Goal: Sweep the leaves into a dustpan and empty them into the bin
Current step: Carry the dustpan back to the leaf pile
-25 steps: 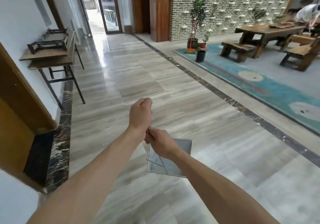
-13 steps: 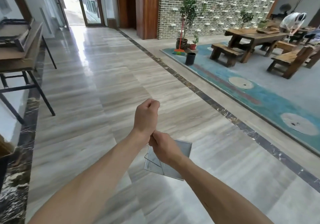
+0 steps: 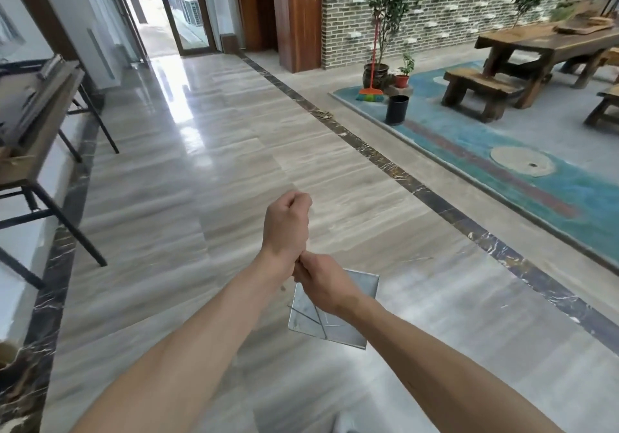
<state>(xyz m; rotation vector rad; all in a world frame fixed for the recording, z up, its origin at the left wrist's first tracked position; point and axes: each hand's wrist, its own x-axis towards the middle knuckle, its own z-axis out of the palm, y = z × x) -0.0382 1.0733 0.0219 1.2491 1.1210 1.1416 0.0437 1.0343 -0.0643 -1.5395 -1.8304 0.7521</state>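
A grey metal dustpan (image 3: 335, 327) hangs low in front of me over the marble floor. My right hand (image 3: 323, 286) grips the dustpan's handle just above the pan. My left hand (image 3: 286, 228) is curled in a fist directly above the right one, in line with the handle, which is hidden inside both fists. A small pile of dry leaves (image 3: 325, 115) lies far ahead on the dark floor strip. Beyond the leaves stands a black bin (image 3: 397, 110). A broom (image 3: 370, 95) with an orange handle leans by a potted plant.
A folding table (image 3: 40, 137) with black legs stands along the left wall. A raised teal floor area (image 3: 502, 151) with a wooden table (image 3: 542, 43) and benches fills the right side. An open doorway (image 3: 174, 13) lies straight ahead.
The view has moved forward and turned right, so the left table slid out to the edge and the broom and bin came nearer. Both hands keep the same hold.
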